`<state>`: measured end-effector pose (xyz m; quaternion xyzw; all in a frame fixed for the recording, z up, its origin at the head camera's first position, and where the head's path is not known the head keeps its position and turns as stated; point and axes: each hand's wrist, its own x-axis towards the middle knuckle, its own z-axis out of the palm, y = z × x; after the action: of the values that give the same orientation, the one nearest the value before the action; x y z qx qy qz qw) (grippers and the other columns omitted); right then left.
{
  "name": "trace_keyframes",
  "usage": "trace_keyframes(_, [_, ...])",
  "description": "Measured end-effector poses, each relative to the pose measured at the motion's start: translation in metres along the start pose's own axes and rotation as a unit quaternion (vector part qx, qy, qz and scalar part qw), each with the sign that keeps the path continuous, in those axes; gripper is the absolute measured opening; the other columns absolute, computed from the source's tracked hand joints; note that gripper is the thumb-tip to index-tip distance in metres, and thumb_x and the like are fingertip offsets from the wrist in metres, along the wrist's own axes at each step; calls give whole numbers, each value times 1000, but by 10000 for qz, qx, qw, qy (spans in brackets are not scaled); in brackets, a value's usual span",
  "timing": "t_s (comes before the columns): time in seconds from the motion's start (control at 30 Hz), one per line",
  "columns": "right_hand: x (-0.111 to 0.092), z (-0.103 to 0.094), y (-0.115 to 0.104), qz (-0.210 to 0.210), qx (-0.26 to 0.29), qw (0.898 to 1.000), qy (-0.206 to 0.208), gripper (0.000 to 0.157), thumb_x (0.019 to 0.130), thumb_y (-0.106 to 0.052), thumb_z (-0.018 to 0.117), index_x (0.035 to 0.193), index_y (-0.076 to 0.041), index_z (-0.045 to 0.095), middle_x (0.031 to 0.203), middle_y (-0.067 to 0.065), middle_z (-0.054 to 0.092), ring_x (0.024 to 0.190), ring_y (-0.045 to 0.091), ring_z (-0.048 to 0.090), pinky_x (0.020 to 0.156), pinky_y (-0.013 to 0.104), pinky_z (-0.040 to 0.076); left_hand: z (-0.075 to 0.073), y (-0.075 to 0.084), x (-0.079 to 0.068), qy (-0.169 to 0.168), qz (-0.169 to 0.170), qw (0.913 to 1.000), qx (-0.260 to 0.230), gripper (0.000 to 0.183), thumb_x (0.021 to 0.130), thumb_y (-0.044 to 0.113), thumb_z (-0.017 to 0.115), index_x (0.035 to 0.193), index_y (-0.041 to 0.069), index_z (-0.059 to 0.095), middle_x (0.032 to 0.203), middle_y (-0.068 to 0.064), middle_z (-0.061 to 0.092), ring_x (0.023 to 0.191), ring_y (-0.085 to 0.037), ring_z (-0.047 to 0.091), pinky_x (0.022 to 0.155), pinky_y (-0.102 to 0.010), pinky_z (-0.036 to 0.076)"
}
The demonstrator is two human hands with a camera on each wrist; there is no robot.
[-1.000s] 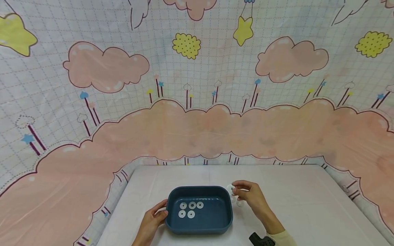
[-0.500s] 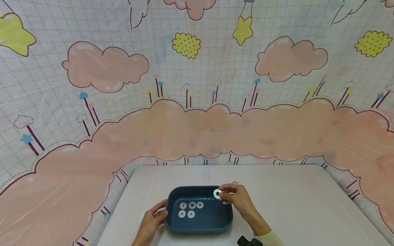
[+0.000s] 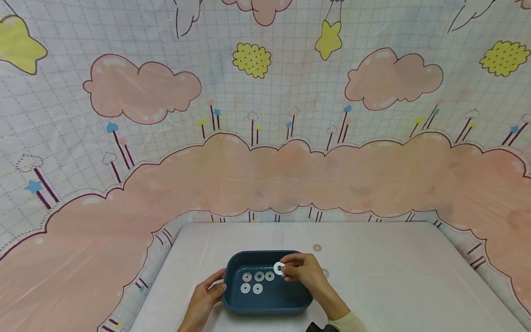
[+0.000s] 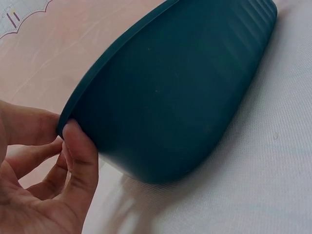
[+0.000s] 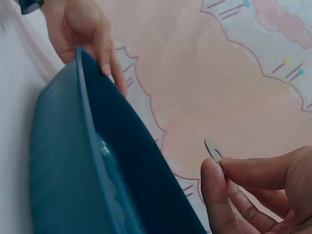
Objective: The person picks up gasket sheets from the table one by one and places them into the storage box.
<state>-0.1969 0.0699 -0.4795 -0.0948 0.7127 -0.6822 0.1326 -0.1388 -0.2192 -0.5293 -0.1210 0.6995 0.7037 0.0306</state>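
Note:
A dark blue rectangular tray (image 3: 268, 311) sits on the table with several flat washers (image 3: 257, 288) lying on its floor, in two rows. My left hand (image 3: 202, 297) pinches the tray's left rim between thumb and fingers, as the left wrist view shows at the rim (image 4: 74, 100). Over the tray's back right part, my right hand (image 3: 306, 273) holds one more washer (image 3: 277, 268) by its edge. In the right wrist view that washer (image 5: 213, 150) stands tilted between thumb and forefinger, above the tray's rim.
Two pale washers lie on the white table: one (image 3: 317, 247) behind the tray's right corner, the other (image 3: 325, 273) partly hidden by my right wrist. Behind the table (image 3: 398, 276) hangs a cloth (image 3: 265, 180) printed with clouds and stars.
My right hand has brought a washer from the table right of the tray, leftward over the rim to above the tray's inside. My left hand keeps its place on the rim.

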Motion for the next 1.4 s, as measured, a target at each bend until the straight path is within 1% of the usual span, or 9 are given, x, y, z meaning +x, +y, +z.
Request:
trace_keyframes(0.33, [8,14,13,151,-81,9998,-48,21,86,2,68,105,9,68,83,8,71,66,11,68,64,26,59,1,1,0,59,-24,10000,4,51,95,3,59,144,-3,44,136,-22,52,102,-16,63,81,-30,56])
trace_keyframes(0.7, [14,23,27,448,-53,9990,-33,19,84,4,69,102,10,69,81,9,71,63,11,69,62,27,59,3,1,-1,88,-29,10000,17,51,95,3,59,144,-3,45,134,-21,53,100,-14,63,82,-30,57])
trace_keyframes(0.83, [16,25,30,588,-139,9982,-53,17,82,5,70,99,8,70,81,11,70,63,12,69,62,28,59,3,1,-1,88,-20,10000,-25,51,95,3,59,143,-3,45,134,-21,53,101,-15,63,82,-30,56])
trace_keyframes(1.03, [18,28,33,849,-588,9946,-91,15,80,7,68,94,5,72,76,9,69,60,13,69,59,29,59,3,0,-1,69,-12,10000,-4,51,95,2,58,144,-4,45,135,-22,52,103,-18,63,82,-30,56])
trace_keyframes(1.17, [18,29,33,921,-811,9923,-141,16,78,9,68,93,5,72,73,9,68,58,14,68,57,29,58,2,-1,0,70,-25,10000,-5,51,95,2,58,144,-3,45,136,-23,51,104,-18,63,82,-31,56])
trace_keyframes(1.4, [22,33,30,982,-1235,9874,-105,12,79,9,67,89,4,73,72,9,66,55,12,67,55,27,57,-1,0,2,-21,-50,10000,29,52,96,2,56,146,-3,42,139,-26,48,105,-17,62,84,-31,56])
